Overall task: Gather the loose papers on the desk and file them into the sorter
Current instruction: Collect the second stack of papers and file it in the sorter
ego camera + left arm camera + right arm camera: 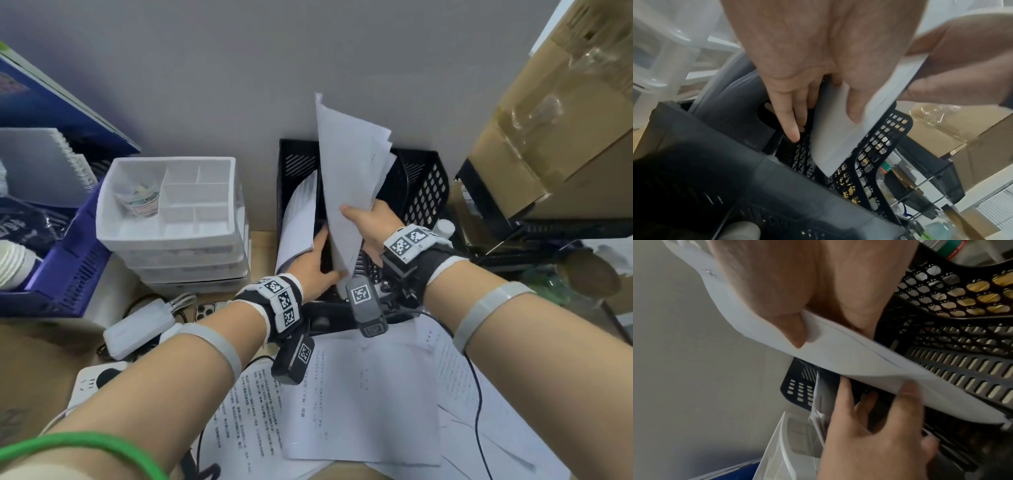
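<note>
Setting: bench point(260, 250) against a grey wall, sorter point(424, 192) at its far edge.
Right hand point(370, 219): grips the sheaf of papers point(349, 178), lower corner entering a middle slot.
Left hand point(317, 263): fingers straight in the slot, thumb on the sheaf's corner.
Done: filed batch point(298, 219) in the left slot.
Remaining: loose sheets point(359, 394) at the near edge, roughly half, I'd say.

From head height the first camera looks steeply down and forward toward the plain grey wall point(205, 85), wide enough to take in the black perforated plastic sorter point(424, 185) and the printed white sheets point(359, 394) lying on the surface point(262, 250). The left wrist camera sits close under the left hand point(797, 56), facing along its fingers into the sorter. The right wrist camera, equally near the right hand point(787, 280), seems rolled sideways. All three share the sorter and the loose white paper sheaf point(349, 178).
</note>
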`<state>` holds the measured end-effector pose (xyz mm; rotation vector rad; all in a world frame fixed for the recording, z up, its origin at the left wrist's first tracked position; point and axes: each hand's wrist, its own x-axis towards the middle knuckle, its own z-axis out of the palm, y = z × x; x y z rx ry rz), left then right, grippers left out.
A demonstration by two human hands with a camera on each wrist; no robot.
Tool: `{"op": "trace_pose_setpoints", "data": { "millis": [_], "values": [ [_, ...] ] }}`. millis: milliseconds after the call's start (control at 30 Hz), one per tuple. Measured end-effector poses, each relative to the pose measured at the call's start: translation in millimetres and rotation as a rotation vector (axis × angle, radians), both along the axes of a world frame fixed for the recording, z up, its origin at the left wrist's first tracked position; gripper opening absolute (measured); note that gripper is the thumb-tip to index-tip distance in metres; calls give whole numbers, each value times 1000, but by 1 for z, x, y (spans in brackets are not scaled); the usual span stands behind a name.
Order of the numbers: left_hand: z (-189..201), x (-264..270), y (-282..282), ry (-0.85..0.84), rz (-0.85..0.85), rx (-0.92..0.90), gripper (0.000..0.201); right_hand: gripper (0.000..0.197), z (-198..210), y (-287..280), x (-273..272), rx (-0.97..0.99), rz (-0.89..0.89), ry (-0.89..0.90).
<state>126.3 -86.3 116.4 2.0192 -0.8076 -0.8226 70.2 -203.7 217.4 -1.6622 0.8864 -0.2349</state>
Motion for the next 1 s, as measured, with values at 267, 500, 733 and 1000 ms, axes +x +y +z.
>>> {"op": "trace_pose_setpoints", "data": {
  "millis": [267, 500, 733, 1000],
  "values": [
    [-4, 5, -14, -155, 58, 173, 118, 35, -11, 3, 7, 235, 33, -65],
    [-21, 8, -3, -206, 49, 346, 71, 29, -23, -5, -1, -23, 190, 119],
    [-20, -4, -4, -297, 151, 260, 47, 43, -36, 3, -12, -202, 287, 16],
    [-20, -24, 30, 149, 355, 51, 33, 18, -65, 3, -58, -163, 409, 124]
  ]
}}
